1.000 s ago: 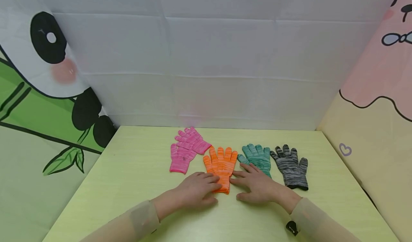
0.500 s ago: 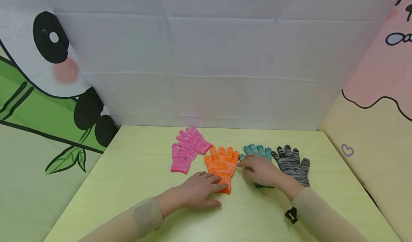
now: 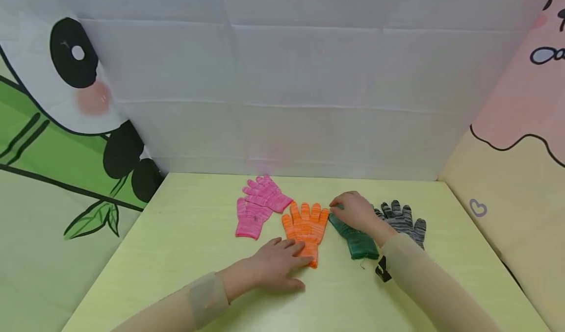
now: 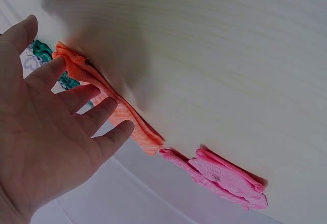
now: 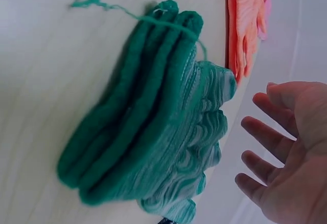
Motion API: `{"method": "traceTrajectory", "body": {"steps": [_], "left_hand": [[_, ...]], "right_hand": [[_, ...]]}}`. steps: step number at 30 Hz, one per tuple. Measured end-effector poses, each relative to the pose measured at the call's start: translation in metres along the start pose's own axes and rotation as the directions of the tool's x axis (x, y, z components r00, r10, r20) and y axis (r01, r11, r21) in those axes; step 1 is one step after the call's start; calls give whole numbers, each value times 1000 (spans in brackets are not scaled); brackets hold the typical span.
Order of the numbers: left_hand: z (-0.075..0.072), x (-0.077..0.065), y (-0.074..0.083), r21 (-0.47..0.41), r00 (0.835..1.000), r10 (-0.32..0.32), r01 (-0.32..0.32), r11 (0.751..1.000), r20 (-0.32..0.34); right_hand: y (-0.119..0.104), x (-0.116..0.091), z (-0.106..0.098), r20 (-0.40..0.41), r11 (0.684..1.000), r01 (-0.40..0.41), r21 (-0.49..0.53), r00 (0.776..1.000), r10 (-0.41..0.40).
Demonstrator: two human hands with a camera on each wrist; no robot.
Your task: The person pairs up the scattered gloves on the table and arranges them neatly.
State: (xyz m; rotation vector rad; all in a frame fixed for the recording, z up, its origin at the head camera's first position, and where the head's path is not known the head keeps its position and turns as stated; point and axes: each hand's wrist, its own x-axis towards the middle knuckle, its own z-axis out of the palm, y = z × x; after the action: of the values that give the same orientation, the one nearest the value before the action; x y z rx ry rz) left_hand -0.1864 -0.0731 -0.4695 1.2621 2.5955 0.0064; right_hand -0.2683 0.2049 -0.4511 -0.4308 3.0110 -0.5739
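My left hand (image 3: 279, 263) lies with fingers spread at the cuff of the orange knit gloves (image 3: 305, 226). In the left wrist view, its fingers (image 4: 94, 115) are straight and overlap the orange gloves' side. My right hand (image 3: 355, 212) hovers over the finger end of the green gloves (image 3: 363, 246), hiding much of them. In the right wrist view these gloves are stacked, two cuffs (image 5: 130, 114) facing the camera, with a loose green thread (image 5: 138, 17). The right fingers (image 5: 265, 137) are loosely bent, apart from the gloves, and hold nothing.
Pink gloves (image 3: 253, 217) lie overlapped at the left of the orange ones. Grey-and-black gloves (image 3: 403, 221) lie at the right, partly behind the right forearm. A pale wall (image 3: 282, 101) closes off the far edge of the table (image 3: 176, 243).
My right hand has moved from the near left side of the green gloves up and across to their finger end, uncovering the cuff. My left hand has stayed almost still at the orange cuff.
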Motion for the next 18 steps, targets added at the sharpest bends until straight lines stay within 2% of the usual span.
{"method": "traceTrajectory", "body": {"steps": [10,18], "left_hand": [[0,1,2,-10,1000,3,-2,1000,17],[-3,0,2,-9,1000,4,-4,1000,30]], "right_hand": [[-8,18,6,30,989,-53,-135,998,58],[-8,26,9,9,989,-68,-135,998,70]]}}
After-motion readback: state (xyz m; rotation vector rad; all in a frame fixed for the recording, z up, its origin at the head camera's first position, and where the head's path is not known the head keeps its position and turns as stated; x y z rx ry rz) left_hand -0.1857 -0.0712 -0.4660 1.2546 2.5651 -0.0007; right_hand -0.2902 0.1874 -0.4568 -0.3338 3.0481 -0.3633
